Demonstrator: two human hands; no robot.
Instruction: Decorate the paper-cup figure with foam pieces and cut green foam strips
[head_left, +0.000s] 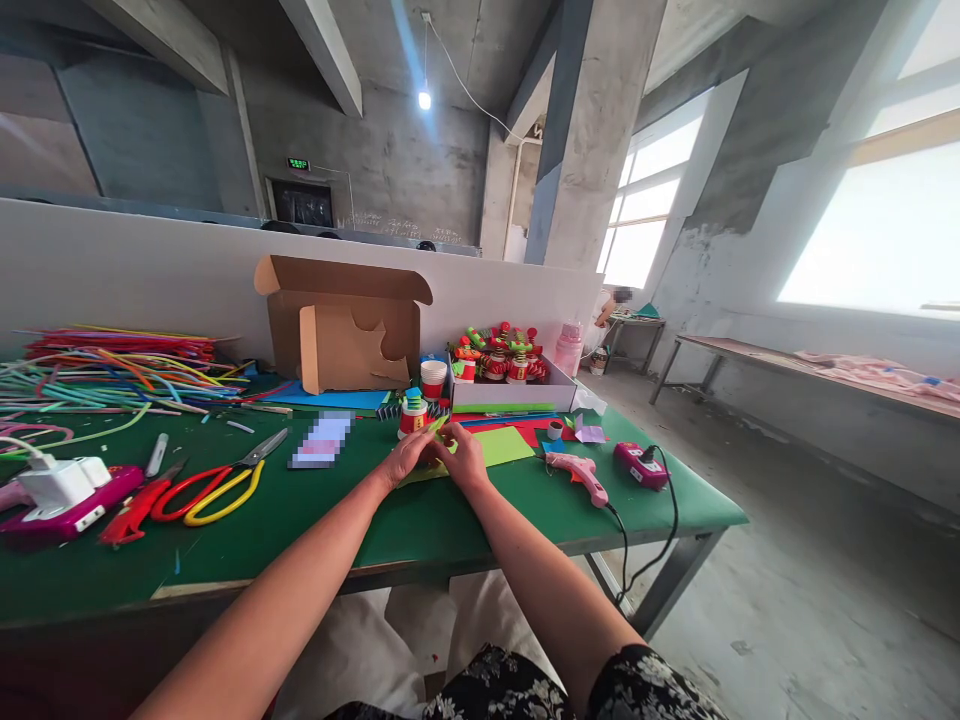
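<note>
My left hand (405, 459) and my right hand (463, 460) meet over the middle of the green table, fingers bent and close together. Between their fingertips is a small piece of light green paper (438, 424), its lower part hidden by the fingers. Just behind my left hand stands a red and white paper cup (411, 420) with green and blue pieces on top. A sheet of light green paper (506, 447) lies flat to the right of my right hand. Farther right, a pink glue gun (581, 474) rests on the table.
Scissors (225, 480), red-handled cutters (135, 510) and a power strip (71, 500) lie left. Behind are a pile of pipe cleaners (112, 370), a cardboard box (360, 345) and a tray (510, 400) of red-green figures. The glue gun's cord (626, 560) hangs over the front edge.
</note>
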